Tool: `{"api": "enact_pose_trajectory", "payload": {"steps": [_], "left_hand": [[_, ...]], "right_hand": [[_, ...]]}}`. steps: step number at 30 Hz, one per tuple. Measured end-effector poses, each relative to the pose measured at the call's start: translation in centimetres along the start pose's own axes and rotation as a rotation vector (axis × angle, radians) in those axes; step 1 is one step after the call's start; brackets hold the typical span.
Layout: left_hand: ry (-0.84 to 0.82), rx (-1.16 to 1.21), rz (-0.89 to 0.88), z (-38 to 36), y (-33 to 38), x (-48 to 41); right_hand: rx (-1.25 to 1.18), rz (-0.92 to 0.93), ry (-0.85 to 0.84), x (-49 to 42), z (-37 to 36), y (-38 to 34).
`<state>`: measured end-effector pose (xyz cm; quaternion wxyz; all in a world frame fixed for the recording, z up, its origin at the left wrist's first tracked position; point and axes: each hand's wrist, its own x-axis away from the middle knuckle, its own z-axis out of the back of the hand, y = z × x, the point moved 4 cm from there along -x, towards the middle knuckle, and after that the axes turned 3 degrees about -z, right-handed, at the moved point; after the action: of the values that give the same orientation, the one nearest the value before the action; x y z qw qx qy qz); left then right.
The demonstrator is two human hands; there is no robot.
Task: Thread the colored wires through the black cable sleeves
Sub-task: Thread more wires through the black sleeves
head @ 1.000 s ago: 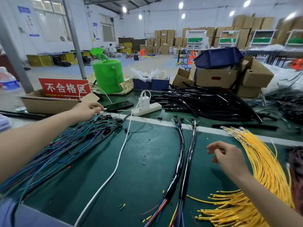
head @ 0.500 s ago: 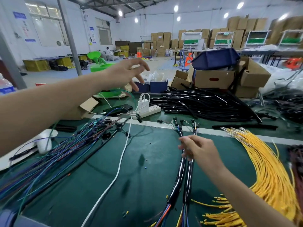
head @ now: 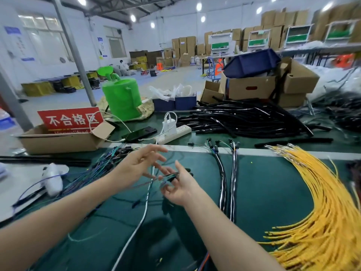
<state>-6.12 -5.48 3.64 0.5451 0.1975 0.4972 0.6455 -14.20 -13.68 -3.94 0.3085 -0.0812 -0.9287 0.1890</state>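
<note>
My left hand hovers over the green mat with its fingers spread. Just right of it, my right hand is palm-up, and a thin bundle of coloured wires with black end plugs runs across its fingers; the grip is blurred. A loose heap of blue and green wires lies to the left. Two harnesses in black sleeves lie lengthwise on the mat to the right of my hands. A big pile of empty black sleeves sits at the back of the table.
A thick fan of yellow wires fills the right side. A white cable crosses the mat from a power strip beside a phone. A cardboard box with a red sign, a green watering can and stacked boxes stand behind.
My left hand has dropped from up in the air to the mat's middle. My right hand has moved left off the sleeved harnesses and now meets it, with thin wires across it.
</note>
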Motion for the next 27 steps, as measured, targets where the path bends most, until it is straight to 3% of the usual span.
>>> {"api": "enact_pose_trajectory", "payload": {"steps": [6,10,13,17,21,25,27], "left_hand": [[-0.113,-0.619,0.043,1.9,-7.3,6.3],[0.080,-0.998,-0.165,3.9,-8.9,8.8],[0.208,-1.011,-0.192,5.5,-9.1,9.8],[0.206,-0.999,-0.252,5.0,-7.6,9.0],[0.239,-0.886,-0.395,2.7,-3.6,7.3],[0.182,-0.649,-0.290,-1.7,-0.9,5.7],[0.102,-0.528,-0.227,-6.5,-0.1,4.1]], "right_hand": [[0.053,0.291,0.144,0.0,0.4,-3.3],[-0.050,0.506,0.303,1.8,2.3,-8.4],[-0.118,0.595,0.325,3.8,3.0,-11.8],[-0.217,0.638,0.238,6.8,3.2,-15.0],[-0.186,0.812,0.231,11.6,4.0,-20.7],[0.030,0.883,0.250,16.1,3.2,-27.3],[0.329,0.873,0.423,17.6,2.8,-29.8]]}}
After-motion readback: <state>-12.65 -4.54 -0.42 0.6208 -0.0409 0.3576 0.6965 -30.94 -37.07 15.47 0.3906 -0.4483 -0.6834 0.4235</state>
